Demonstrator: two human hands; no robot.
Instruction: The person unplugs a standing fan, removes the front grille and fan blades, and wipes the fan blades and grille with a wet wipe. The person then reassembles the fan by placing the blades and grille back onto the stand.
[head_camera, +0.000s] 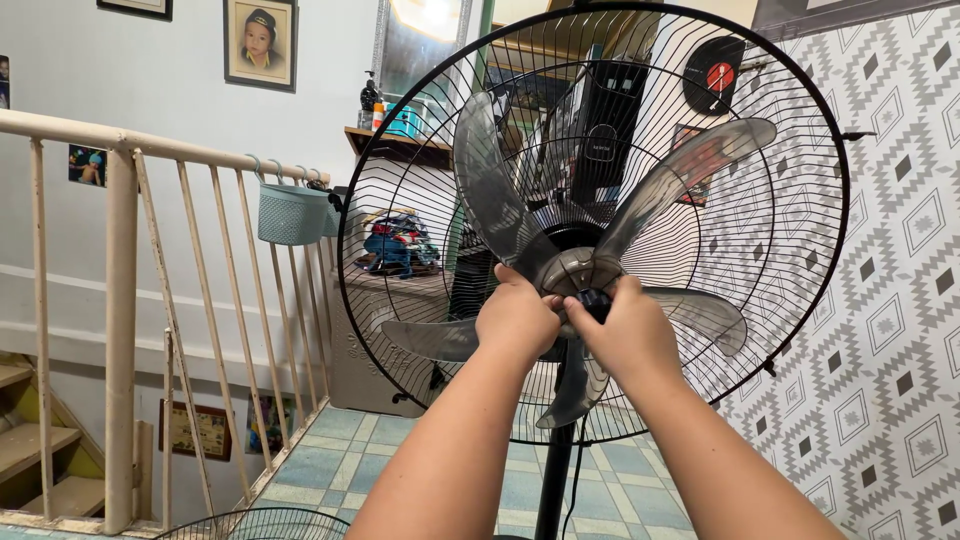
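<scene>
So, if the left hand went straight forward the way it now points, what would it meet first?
The left hand already rests on the fan's grey translucent plastic blade hub, so that comes first. Behind it stands the black wire rear grille, though depth is unclear.

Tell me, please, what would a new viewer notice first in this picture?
The big stand fan fills the centre, its front guard off, grey blades bare. The left hand and the right hand meet at its black hub cap. A teal basket hangs on the railing, left.
</scene>
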